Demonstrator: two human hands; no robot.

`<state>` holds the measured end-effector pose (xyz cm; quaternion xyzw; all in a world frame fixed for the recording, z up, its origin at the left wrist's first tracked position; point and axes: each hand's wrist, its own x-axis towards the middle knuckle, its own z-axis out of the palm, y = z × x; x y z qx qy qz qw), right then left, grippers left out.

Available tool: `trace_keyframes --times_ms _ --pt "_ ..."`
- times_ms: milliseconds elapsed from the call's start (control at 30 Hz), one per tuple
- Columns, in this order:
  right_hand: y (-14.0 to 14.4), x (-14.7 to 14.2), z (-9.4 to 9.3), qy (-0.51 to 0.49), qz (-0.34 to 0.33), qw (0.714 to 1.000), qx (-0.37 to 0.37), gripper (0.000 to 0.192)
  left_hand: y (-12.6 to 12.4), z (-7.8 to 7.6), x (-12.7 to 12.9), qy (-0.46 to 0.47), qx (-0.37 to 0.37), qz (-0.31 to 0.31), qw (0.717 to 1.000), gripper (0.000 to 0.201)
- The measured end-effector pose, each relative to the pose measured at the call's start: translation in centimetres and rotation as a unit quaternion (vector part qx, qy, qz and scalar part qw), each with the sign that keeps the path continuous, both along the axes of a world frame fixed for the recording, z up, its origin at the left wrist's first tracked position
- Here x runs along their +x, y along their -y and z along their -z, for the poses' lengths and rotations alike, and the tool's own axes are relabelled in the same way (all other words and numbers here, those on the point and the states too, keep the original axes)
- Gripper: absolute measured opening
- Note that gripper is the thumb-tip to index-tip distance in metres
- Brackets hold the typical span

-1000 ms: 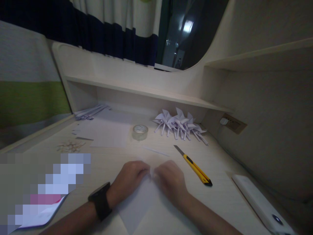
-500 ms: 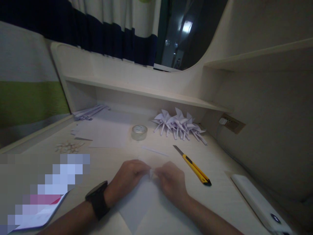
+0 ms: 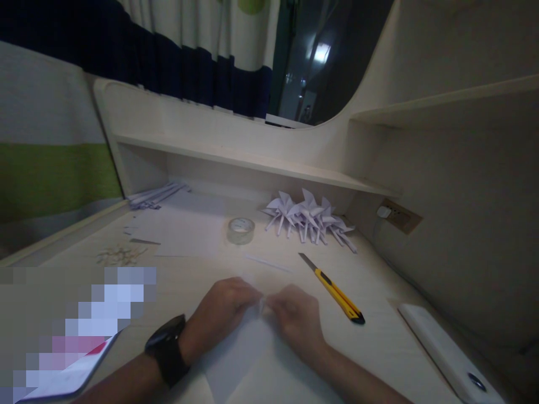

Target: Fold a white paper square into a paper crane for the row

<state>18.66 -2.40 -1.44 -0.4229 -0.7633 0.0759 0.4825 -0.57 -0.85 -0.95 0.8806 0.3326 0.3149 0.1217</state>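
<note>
A sheet of white paper (image 3: 239,356) lies between my forearms, its far corner raised between my fingertips. My left hand (image 3: 227,307), with a black watch on its wrist, pinches this corner from the left. From the right, the fingers of my right hand (image 3: 297,314) close on the same spot, almost touching the left ones. The corner looks bent or rolled, but blur and fingers hide its exact shape. Just beyond my hands lies a thin white paper strip (image 3: 268,262). To the right rests a yellow utility knife (image 3: 340,297) with its blade out.
A clear tape roll (image 3: 240,232) stands ahead, left of several paper pinwheels (image 3: 309,213). Paper sheets (image 3: 191,224), rolled paper sticks (image 3: 158,196) and a pile of small pale sticks (image 3: 120,255) lie at left. A white elongated device (image 3: 440,345) sits at right, below a wall socket (image 3: 402,216).
My hands stay pinched together at the paper's corner, with small finger movements. The paper's near part has shifted slightly. The whole view has tipped up a little.
</note>
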Motion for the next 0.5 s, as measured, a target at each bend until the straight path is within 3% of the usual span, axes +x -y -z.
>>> trace_keyframes --times_ms 133,200,267,367,500 --pt "-0.19 0.34 -0.04 0.071 -0.076 0.98 0.167 0.019 0.01 -0.01 0.11 -0.017 -0.006 -0.001 1.0 0.02" --pt "-0.2 0.37 -0.13 0.078 -0.093 0.974 0.189 0.02 -0.13 0.17 0.1 -0.004 -0.021 -0.002 1.0 0.019" --pt "-0.12 0.26 -0.2 0.057 -0.076 0.985 0.144 0.021 -0.29 0.43 0.07 0.016 -0.035 -0.003 0.999 0.018" --pt "0.05 -0.02 -0.15 -0.009 -0.022 1.0 0.004 0.017 -0.4 0.7 0.08 0.039 -0.038 -0.005 0.999 0.019" --pt "-0.04 -0.26 -0.26 -0.093 0.006 0.986 -0.139 0.006 -0.47 0.47 0.16 0.056 -0.049 -0.016 0.997 0.017"
